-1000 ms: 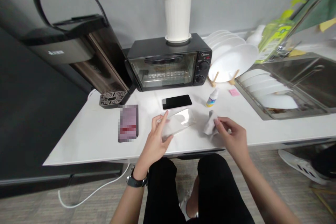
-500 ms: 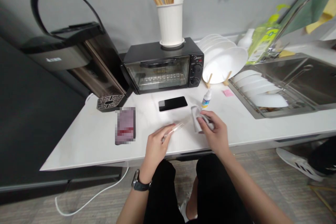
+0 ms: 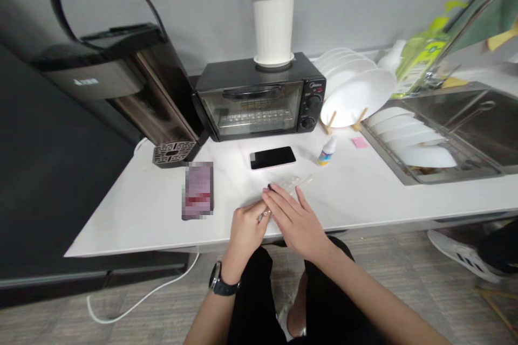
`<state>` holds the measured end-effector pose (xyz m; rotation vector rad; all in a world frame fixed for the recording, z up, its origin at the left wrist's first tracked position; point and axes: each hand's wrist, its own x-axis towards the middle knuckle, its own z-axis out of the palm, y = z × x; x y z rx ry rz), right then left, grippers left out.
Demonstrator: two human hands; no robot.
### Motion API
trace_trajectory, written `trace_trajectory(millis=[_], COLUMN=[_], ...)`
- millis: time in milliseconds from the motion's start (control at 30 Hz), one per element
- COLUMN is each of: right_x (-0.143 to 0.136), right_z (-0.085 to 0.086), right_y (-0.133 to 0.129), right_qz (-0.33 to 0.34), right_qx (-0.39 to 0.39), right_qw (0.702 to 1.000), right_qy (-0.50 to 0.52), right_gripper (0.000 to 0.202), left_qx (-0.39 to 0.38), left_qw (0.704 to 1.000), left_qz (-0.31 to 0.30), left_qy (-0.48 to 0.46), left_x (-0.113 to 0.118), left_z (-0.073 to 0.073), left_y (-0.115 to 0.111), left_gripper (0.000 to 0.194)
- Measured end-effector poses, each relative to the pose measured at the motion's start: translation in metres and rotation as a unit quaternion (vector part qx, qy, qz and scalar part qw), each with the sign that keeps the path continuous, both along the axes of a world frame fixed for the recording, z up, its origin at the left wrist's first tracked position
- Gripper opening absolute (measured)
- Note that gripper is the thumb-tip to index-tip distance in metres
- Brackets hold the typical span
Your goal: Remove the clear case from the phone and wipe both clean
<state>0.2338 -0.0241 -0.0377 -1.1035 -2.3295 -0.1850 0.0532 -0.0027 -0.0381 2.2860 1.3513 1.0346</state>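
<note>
My left hand [image 3: 247,230] grips a clear phone case [image 3: 304,182], low over the front of the counter. My right hand [image 3: 297,223] lies across the case, its fingers fairly straight and reaching over my left fingertips. The grey cloth it held half a second ago is out of sight, apparently covered by that hand. A small dark bit shows at its fingertips. Just behind my hands lies a black-screened phone [image 3: 273,158]. To its right stands a little white spray bottle [image 3: 327,152] with a blue and yellow label.
A blurred-out purple item [image 3: 198,190] lies on the left of the white counter [image 3: 133,210]. At the back are a drinks machine [image 3: 141,86], a toaster oven [image 3: 254,102] and racked plates [image 3: 356,97]. Bowls [image 3: 421,143] rest at the sink [image 3: 481,118].
My right hand has moved left from beside the spray bottle onto the clear case. The grey cloth has gone from view. The camera has shifted slightly left.
</note>
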Motion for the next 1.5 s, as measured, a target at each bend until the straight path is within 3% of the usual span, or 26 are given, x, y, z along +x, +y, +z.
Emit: trace_trajectory(millis=[133, 233, 333, 433, 533, 700, 800, 867, 1000, 1100, 1167, 1233, 1333, 1400, 1500], right_x=[0.028, 0.024, -0.006, -0.034, -0.032, 0.012, 0.012, -0.004, -0.036, -0.027, -0.007, 0.013, 0.02, 0.007, -0.021], right_z=[-0.001, -0.002, -0.003, -0.003, 0.0, 0.005, 0.006, 0.005, 0.001, 0.0, 0.001, 0.004, 0.009, 0.008, 0.004], right_y=[0.015, 0.018, 0.005, -0.01, -0.011, 0.011, 0.014, 0.005, -0.018, -0.017, -0.006, 0.008, 0.016, 0.009, -0.011], right_qz=[-0.102, -0.157, -0.129, -0.023, 0.033, -0.101, -0.167, -0.159, -0.057, -0.011, -0.036, -0.106, -0.183, -0.163, -0.072], right_qx=[0.003, -0.007, -0.023, -0.019, -0.008, -0.032, -0.039, -0.049, -0.066, -0.052, -0.041, -0.038, -0.043, -0.048, -0.056], right_qw=[0.995, 0.986, 0.989, 0.999, 0.999, 0.994, 0.985, 0.985, 0.996, 0.999, 0.998, 0.993, 0.982, 0.985, 0.996], right_qy=[0.012, 0.056, 0.07, 0.03, -0.015, -0.018, 0.022, 0.047, 0.032, -0.013, -0.028, -0.017, 0.011, 0.02, 0.012], right_gripper=[0.067, 0.072, 0.075, 0.077, 0.08, 0.086, 0.087, 0.088, 0.085, 0.082, 0.08, 0.079, 0.079, 0.078, 0.076], left_qx=[-0.031, -0.041, -0.03, -0.015, -0.013, -0.041, -0.042, -0.039, -0.003, 0.014, 0.002, -0.016, -0.031, -0.024, 0.005], left_qw=[0.997, 0.997, 0.999, 1.0, 1.0, 0.998, 0.996, 0.998, 1.0, 0.999, 1.0, 1.0, 0.997, 0.998, 1.0], left_qz=[-0.026, -0.024, -0.007, 0.016, 0.013, -0.009, -0.033, -0.019, 0.031, 0.026, 0.008, -0.016, -0.039, -0.027, 0.006], left_qy=[-0.06, -0.062, -0.034, 0.012, 0.019, -0.047, -0.072, -0.05, 0.004, 0.019, 0.01, -0.02, -0.055, -0.045, -0.005], left_x=[0.002, 0.004, 0.004, 0.0, -0.002, 0.001, 0.003, 0.004, 0.001, -0.001, -0.002, -0.001, 0.0, 0.001, 0.0], left_z=[-0.002, -0.002, -0.003, -0.005, -0.005, -0.001, -0.002, -0.002, -0.003, -0.003, -0.003, -0.003, -0.004, -0.004, -0.003], left_y=[0.0, 0.0, 0.0, 0.002, 0.003, 0.003, 0.001, 0.001, 0.002, 0.001, 0.001, 0.001, 0.001, 0.002, 0.003], left_gripper=[0.031, 0.033, 0.028, 0.028, 0.029, 0.024, 0.03, 0.029, 0.029, 0.027, 0.025, 0.028, 0.04, 0.034, 0.029])
